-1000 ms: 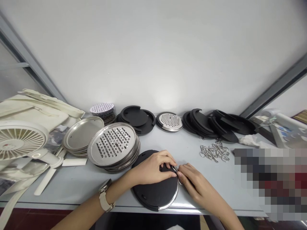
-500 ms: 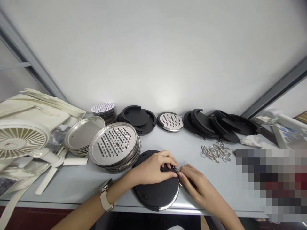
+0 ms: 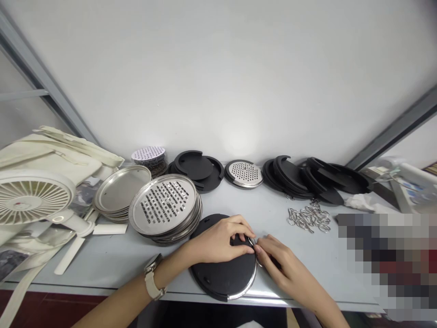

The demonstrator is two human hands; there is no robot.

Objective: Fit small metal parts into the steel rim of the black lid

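A round black plate (image 3: 228, 275) with a shiny metal edge on its lower right lies at the front of the table. My left hand (image 3: 220, 239) rests over it, thumb and fingers pinching at a small metal wire loop (image 3: 251, 241) by the plate's right edge. From the right, my right hand (image 3: 282, 262) pinches the same loop, and a curve of wire shows below its fingertips. Fingers hide how the loop meets the plate. A pile of similar wire loops (image 3: 309, 218) lies farther back on the right.
To the left stand a stack of perforated metal discs (image 3: 164, 207), a stack of plain metal discs (image 3: 123, 189) and a white handheld fan (image 3: 30, 198). Black round holders (image 3: 290, 175) and a smaller perforated disc (image 3: 245, 173) line the wall. A blurred-out patch covers the right.
The view has shifted slightly, moving everything a little to the right. Both hands keep their pinch at the plate's edge, with only slight finger movement.
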